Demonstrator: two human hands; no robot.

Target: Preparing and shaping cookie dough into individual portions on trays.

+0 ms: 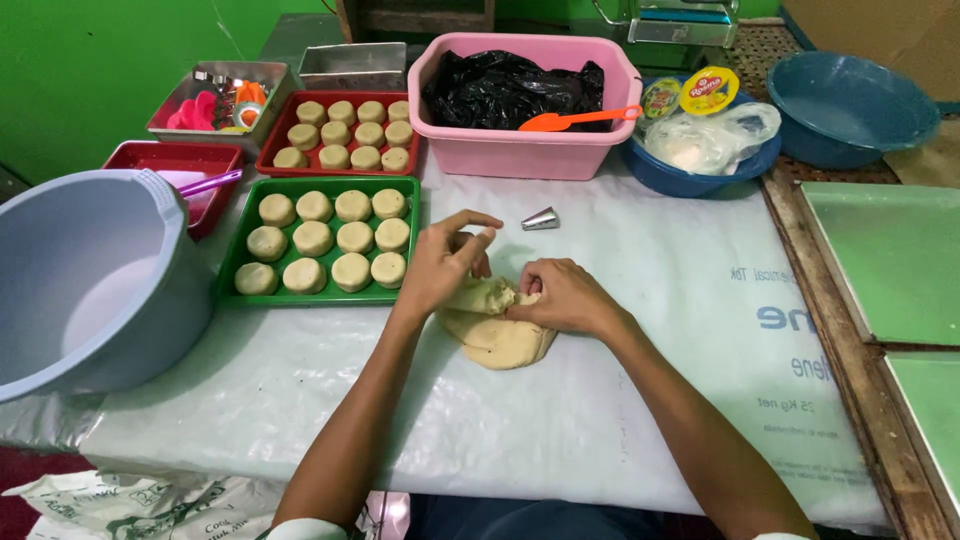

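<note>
Forearms lead up to where I see my left hand (pixel 440 265) and right hand (pixel 565 297) pinching a dough lump (pixel 497 335) on the table (pixel 640 400); pulling unevenly could tear it, leaving scraps beside the grip.

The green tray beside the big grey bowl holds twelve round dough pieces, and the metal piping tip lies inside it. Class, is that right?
Not quite. The head view shows the green tray beside the grey bowl with twelve round dough pieces, but the metal piping tip lies outside it, on the white table cover beyond the hands.
</note>
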